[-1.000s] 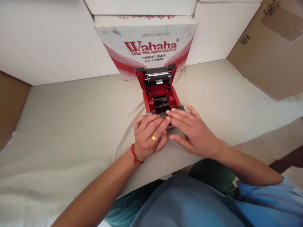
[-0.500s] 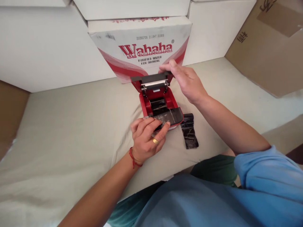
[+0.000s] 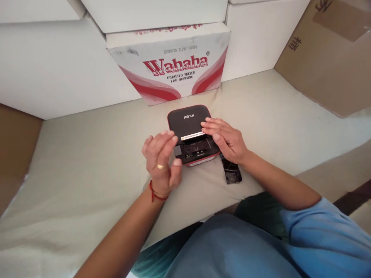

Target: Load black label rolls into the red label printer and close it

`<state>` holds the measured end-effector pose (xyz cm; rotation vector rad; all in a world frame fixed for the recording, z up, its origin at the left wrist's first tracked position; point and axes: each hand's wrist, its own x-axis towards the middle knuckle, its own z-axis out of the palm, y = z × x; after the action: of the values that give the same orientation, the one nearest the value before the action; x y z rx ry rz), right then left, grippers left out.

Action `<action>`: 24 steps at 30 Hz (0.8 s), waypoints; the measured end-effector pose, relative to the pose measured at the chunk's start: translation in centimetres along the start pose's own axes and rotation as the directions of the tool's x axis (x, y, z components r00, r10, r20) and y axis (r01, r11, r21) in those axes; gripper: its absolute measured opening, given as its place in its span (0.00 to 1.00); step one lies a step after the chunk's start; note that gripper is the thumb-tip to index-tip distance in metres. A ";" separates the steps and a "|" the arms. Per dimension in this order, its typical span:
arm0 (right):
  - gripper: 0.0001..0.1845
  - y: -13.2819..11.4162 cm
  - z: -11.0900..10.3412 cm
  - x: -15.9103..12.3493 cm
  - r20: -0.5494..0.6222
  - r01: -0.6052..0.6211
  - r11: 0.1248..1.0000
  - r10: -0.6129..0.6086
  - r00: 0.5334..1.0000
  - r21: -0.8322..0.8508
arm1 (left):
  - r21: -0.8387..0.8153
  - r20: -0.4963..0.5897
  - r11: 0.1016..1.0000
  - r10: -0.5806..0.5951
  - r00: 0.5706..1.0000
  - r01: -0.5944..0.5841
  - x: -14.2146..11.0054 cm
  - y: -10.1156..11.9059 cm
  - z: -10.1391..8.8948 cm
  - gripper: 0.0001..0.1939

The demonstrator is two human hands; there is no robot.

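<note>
A small red and black label printer (image 3: 185, 125) rests on the cloth-covered surface with its lid down. Dark, shiny marbled strip (image 3: 199, 145) shows at the slot in front of the lid. My right hand (image 3: 226, 139) lies over the printer's right side, fingers stretched out on the lid's edge. Close to the printer's left side is my left hand (image 3: 162, 160), raised with its fingers extended and nothing in them. A loose piece of black marbled film (image 3: 232, 172) lies right of the printer, partly covered by my right hand.
Behind the printer stands a white and red water carton (image 3: 185, 69), with white boxes (image 3: 58, 61) around it. A brown cardboard box (image 3: 324, 61) stands at the right, another brown box (image 3: 17, 146) at the left edge. Beige cloth (image 3: 92, 173) covers the surface.
The printer's lid has swung down shut, hiding the roll inside. My right hand came down with it onto the lid. My left hand lifted off the printer's front and moved left.
</note>
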<state>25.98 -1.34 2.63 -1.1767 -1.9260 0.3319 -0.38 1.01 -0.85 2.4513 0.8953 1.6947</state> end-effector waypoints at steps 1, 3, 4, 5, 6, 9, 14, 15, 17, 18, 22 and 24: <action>0.27 0.1 0.2 -0.1 -0.023 0.019 1.000 -0.019 1.000 0.021 | -0.025 0.019 0.999 -0.048 0.999 0.048 0.1 -0.4 -0.1 0.26; 0.28 0.2 0.4 -0.2 -0.024 0.031 0.999 -0.031 0.999 0.033 | -0.084 0.066 0.990 -0.104 0.992 0.109 0.3 -1.1 -0.1 0.23; 0.28 0.2 0.4 -0.2 -0.011 0.023 1.000 -0.023 1.000 0.021 | -0.113 0.079 0.986 -0.117 0.990 0.126 0.4 -1.4 0.0 0.23; 0.28 0.2 0.4 -0.2 0.004 0.007 1.000 -0.007 1.000 0.002 | -0.136 0.079 0.981 -0.128 0.989 0.138 0.4 -1.6 0.2 0.23; 0.28 0.1 0.3 -0.1 0.019 -0.009 1.000 0.009 1.000 -0.018 | -0.151 0.066 0.978 -0.138 0.988 0.146 0.3 -1.7 0.4 0.23; 0.27 0.0 0.0 0.1 0.034 -0.024 0.999 0.025 0.999 -0.043 | -0.153 0.022 0.975 -0.158 0.987 0.160 0.2 -2.0 0.8 0.22; 0.28 -0.2 0.0 -0.4 0.043 0.013 0.999 -0.011 0.999 -0.045 | -0.206 0.105 0.958 -0.184 0.977 0.202 0.1 -2.5 0.6 0.15; 0.28 -0.2 0.2 -0.8 0.044 0.041 0.998 -0.039 0.998 -0.055 | -0.224 0.112 0.950 -0.195 0.974 0.216 0.0 -2.6 0.6 0.15; 0.28 -0.1 0.6 -1.7 0.024 0.113 0.990 -0.112 0.993 -0.078 | -0.253 0.116 0.933 -0.235 0.965 0.257 -0.3 -3.0 0.9 0.18; 0.28 -0.1 0.8 -2.2 -0.007 0.148 0.985 -0.149 0.989 -0.090 | -0.271 0.121 0.918 -0.267 0.956 0.290 -0.5 -3.2 1.1 0.22; 0.27 0.1 1.3 -3.1 -0.114 0.223 0.967 -0.237 0.965 -0.124 | -0.421 0.266 0.764 -0.410 0.872 0.488 -0.7 -3.8 2.0 0.43; 0.28 0.2 1.4 -3.1 -0.081 0.221 0.966 -0.233 0.969 -0.133 | -0.475 0.384 0.672 -0.422 0.821 0.568 -0.6 -3.8 2.1 0.48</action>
<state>25.70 -3.54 0.08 -1.0164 -1.9951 0.0338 -0.32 4.51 -3.51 1.7374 0.7759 1.1946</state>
